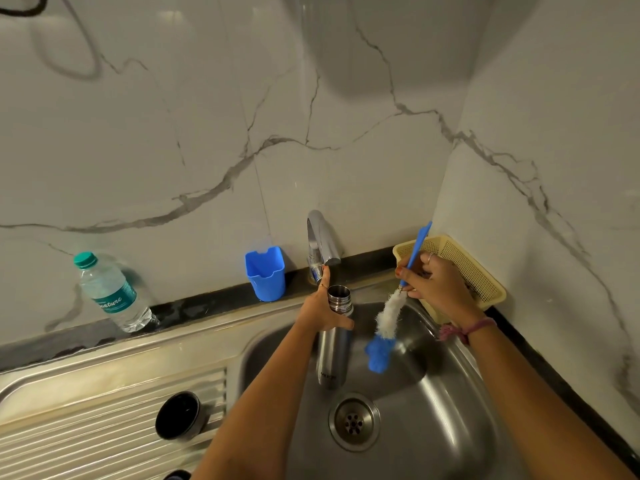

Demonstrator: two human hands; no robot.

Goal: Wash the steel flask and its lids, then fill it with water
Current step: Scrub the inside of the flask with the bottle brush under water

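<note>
Flask stood upright in the sink, mouth open just under the tap. Left hand gripped it below the threaded neck, fingers curled round, index raised toward the tap. Right hand held the brush by its handle, bristles beside the flask, not inside. Steel probably wet: stiff, slippery, heavier once filled, so gripping under the neck ridge looked sensible. One lid sat on the drainboard left of the sink.

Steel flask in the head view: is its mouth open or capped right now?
Open. The steel flask, gripped by the left hand under the tap, shows a bare threaded neck and hollow mouth, with no lid on it.
</note>
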